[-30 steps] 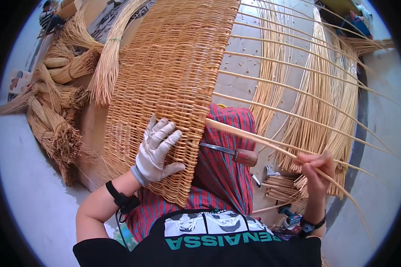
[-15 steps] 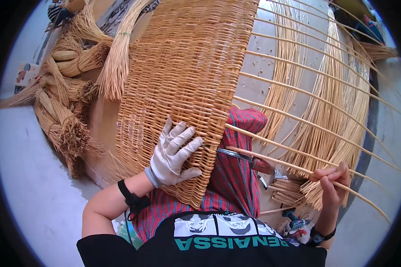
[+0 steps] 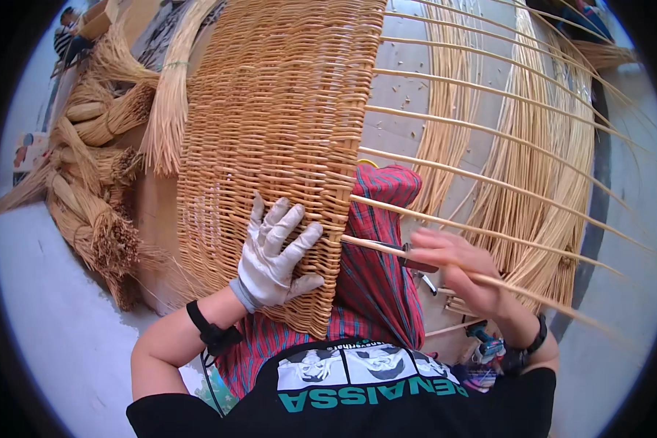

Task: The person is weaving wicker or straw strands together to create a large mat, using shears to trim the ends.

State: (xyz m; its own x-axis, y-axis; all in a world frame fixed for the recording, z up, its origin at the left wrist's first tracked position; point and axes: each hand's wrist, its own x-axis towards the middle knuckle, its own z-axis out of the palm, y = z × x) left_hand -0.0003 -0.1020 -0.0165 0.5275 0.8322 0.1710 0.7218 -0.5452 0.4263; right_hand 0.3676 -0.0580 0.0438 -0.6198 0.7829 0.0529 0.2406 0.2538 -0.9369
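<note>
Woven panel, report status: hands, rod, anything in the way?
Left hand gloved, open on woven panel. Right hand bare, at nearest rod, grip unclear; rod's end at panel edge. Tool beside rod, partly hidden.

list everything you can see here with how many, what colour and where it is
Woven panel: 1, golden brown, centre
Protruding rods: several, pale tan, along the panel's right edge
Lowest rod: 1, pale tan, from that edge toward lower right
Bladed tool: 1, dark reddish handle, right of panel, mostly hidden
Loose rods: many, straw, floor at right
Tied bundles: several, straw, left
Long bundle: 1, pale with green tie, upper left
Plaid cloth: 1, red, over the lap
Drill-like tool: 1, teal, lower right
Another person: 1, striped top, far upper left
Shirt: 1, black, bottom
Left hand: 1, white glove, on panel
Right hand: 1, bare, at lowest rod
</note>
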